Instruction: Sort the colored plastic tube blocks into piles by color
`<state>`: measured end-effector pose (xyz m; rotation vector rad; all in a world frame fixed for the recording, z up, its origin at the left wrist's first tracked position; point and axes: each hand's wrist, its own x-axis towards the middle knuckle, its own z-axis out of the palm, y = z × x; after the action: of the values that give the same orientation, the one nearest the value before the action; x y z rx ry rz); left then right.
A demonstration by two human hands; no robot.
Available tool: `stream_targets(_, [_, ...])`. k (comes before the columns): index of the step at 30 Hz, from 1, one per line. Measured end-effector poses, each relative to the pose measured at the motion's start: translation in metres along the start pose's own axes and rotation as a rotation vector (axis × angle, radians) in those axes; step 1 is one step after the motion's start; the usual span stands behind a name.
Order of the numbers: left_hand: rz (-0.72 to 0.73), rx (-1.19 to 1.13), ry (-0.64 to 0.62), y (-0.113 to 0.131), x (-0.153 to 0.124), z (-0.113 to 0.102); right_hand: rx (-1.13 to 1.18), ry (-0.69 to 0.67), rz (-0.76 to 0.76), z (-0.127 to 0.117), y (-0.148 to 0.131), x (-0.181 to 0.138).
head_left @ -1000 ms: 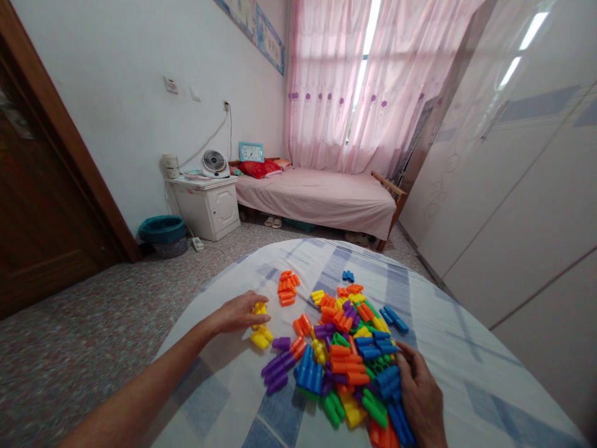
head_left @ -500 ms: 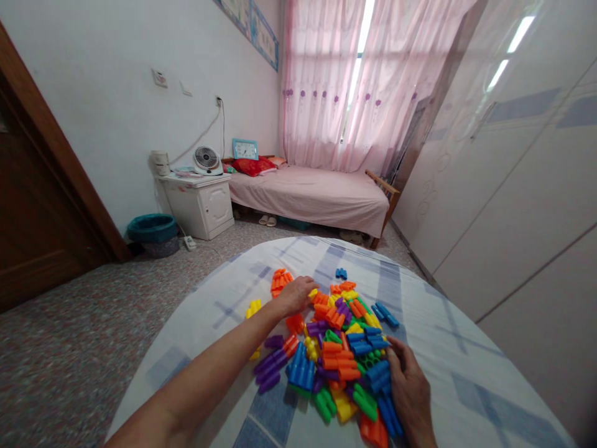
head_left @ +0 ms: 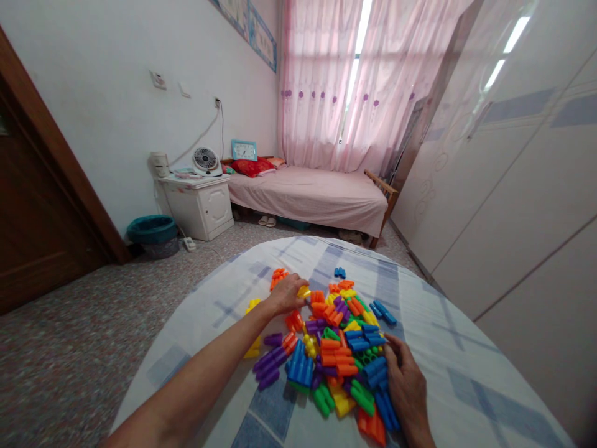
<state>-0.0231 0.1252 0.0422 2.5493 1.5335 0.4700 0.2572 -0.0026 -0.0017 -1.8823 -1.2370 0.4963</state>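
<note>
Yellow block (head_left: 304, 292) is grasped at the fingertips of the left hand (head_left: 285, 294), at the tabletop (head_left: 466, 348). Mixed-colour pile (head_left: 336, 361) is spread from there toward the right hand (head_left: 407, 381), which is laid against blue blocks (head_left: 386, 409); whether any is gripped cannot be told. Orange blocks (head_left: 278, 275) are seen just beyond the left hand; spare yellows (head_left: 252, 350) are partly hidden by the left forearm (head_left: 205, 367).
</note>
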Motion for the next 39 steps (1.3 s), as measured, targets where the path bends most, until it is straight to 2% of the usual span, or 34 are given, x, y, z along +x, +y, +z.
stream_targets(4, [0.004,-0.061,0.166,-0.014,-0.044,-0.021,-0.025,0.004,-0.003,0.001,0.002,0.001])
stream_targets(7, [-0.032,-0.089,0.231,-0.025,-0.085,-0.032,-0.033,0.016,-0.021,0.002,0.007,0.003])
stream_targets(11, [-0.059,-0.107,0.196,-0.036,-0.131,-0.029,-0.034,0.034,-0.035,0.003,0.009,0.004])
stream_targets(15, [-0.023,-0.118,0.076,-0.047,-0.156,-0.016,-0.033,0.045,-0.046,0.002,0.007,0.004])
stream_targets(19, [0.008,-0.128,0.055,-0.050,-0.159,-0.010,-0.027,0.035,-0.042,0.001,0.005,0.003])
stream_targets(23, [-0.047,-0.103,0.108,-0.049,-0.154,-0.012,-0.033,0.033,-0.044,0.001,0.004,0.003])
stream_targets(31, [-0.043,-0.026,0.228,-0.043,-0.154,-0.017,-0.033,0.027,-0.033,0.001,0.001,0.001])
stream_targets(35, [-0.022,-0.047,0.311,-0.025,-0.136,-0.027,-0.020,0.025,-0.042,0.002,0.004,0.003])
stream_targets(39, [0.120,-0.124,0.198,0.000,-0.103,-0.028,-0.013,0.031,-0.049,0.002,0.005,0.002])
